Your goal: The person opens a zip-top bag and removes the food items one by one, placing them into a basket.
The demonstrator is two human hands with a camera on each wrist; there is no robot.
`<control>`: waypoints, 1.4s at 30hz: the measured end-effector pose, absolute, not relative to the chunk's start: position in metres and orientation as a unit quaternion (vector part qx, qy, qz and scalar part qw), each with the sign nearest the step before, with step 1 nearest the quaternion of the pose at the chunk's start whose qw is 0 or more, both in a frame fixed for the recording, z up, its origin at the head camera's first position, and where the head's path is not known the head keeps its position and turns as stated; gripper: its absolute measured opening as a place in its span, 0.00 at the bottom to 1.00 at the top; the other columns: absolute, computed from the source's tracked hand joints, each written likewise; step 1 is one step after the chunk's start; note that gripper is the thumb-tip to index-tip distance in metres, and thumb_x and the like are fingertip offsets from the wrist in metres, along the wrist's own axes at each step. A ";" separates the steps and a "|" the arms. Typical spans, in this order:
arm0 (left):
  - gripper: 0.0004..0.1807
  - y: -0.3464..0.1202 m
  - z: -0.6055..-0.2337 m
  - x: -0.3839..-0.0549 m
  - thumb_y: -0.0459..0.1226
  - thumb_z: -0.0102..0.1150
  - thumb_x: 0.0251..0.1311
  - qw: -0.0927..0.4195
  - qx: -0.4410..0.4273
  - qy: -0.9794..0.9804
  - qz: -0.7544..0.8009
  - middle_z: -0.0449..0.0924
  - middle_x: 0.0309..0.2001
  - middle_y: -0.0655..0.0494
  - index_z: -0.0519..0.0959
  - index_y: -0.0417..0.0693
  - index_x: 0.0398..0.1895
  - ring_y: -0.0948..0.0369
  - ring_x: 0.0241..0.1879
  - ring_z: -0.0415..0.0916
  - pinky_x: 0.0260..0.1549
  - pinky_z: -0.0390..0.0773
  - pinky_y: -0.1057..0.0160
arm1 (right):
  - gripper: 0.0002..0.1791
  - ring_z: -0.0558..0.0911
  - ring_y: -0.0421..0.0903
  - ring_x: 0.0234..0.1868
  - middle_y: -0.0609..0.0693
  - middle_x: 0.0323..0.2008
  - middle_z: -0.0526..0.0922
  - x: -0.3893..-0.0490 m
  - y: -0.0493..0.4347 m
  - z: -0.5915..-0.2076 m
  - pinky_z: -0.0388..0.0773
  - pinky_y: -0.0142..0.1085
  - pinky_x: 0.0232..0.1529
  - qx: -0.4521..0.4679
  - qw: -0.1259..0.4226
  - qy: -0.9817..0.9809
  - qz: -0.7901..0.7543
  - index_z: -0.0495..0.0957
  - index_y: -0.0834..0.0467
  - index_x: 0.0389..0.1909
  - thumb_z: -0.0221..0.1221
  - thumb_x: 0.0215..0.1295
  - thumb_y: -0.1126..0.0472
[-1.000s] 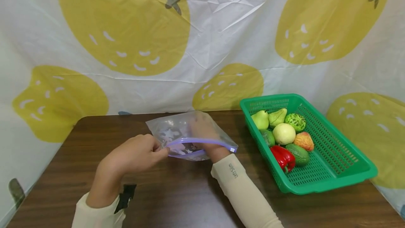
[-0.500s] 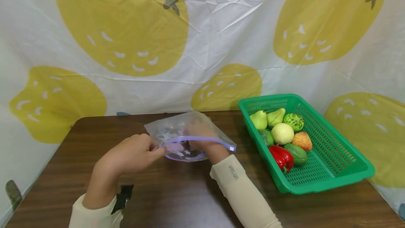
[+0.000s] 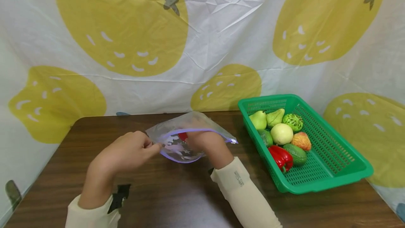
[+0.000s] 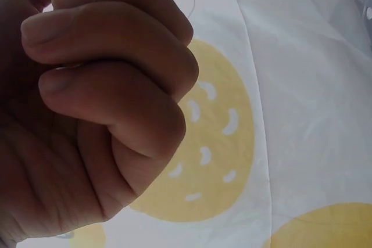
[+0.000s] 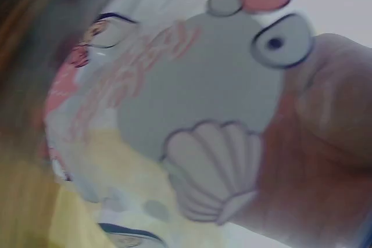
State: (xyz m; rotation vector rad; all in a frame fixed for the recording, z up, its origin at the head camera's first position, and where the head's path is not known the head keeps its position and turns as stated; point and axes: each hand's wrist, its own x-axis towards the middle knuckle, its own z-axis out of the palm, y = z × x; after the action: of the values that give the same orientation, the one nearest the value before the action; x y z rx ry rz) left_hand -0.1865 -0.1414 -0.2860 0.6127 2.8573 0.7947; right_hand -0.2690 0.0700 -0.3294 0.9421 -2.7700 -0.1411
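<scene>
A clear zip bag [image 3: 177, 156] with a purple zip edge and printed stars lies on the table, its mouth gaping toward me. My left hand [image 3: 131, 152] pinches the left end of the zip edge between thumb and curled fingers. My right hand [image 3: 204, 140] reaches into the bag, wrist at the mouth. A bright red thing [image 3: 182, 136] shows at its fingers, mostly hidden by the hand and film. In the right wrist view, shell-and-fish printed film [image 5: 197, 97] covers part of that hand [image 5: 331, 143]. The left wrist view shows the left hand's fingers [image 4: 116, 114] curled.
On the right stands a green basket [image 3: 341, 143] with pears [image 3: 259, 119], a red bell pepper [image 3: 281, 157], an avocado-like green fruit [image 3: 295, 154] and several other fruits. A white cloth with yellow fruit prints [image 3: 142, 27] hangs behind the brown table [image 3: 177, 200].
My right hand has drawn slightly toward the bag's mouth, and the red thing has come into plain sight there. The mouth gapes wider; the left hand has shifted slightly left, still pinching.
</scene>
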 end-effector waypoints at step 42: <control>0.25 -0.153 -0.284 -0.190 0.48 0.52 0.67 0.064 0.175 0.945 0.268 0.56 0.13 0.64 0.64 0.54 0.11 0.64 0.16 0.55 0.18 0.59 0.63 | 0.25 0.77 0.50 0.55 0.44 0.55 0.80 -0.181 0.075 -0.269 0.75 0.44 0.60 0.292 0.023 -0.955 0.038 0.72 0.45 0.64 0.64 0.67 0.55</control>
State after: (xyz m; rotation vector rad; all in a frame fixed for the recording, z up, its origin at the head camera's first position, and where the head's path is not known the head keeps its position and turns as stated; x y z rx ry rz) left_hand -0.1900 -0.1528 -0.2836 0.5289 2.8534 0.8091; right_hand -0.1814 0.0750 -0.2695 0.9054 -2.9584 0.1185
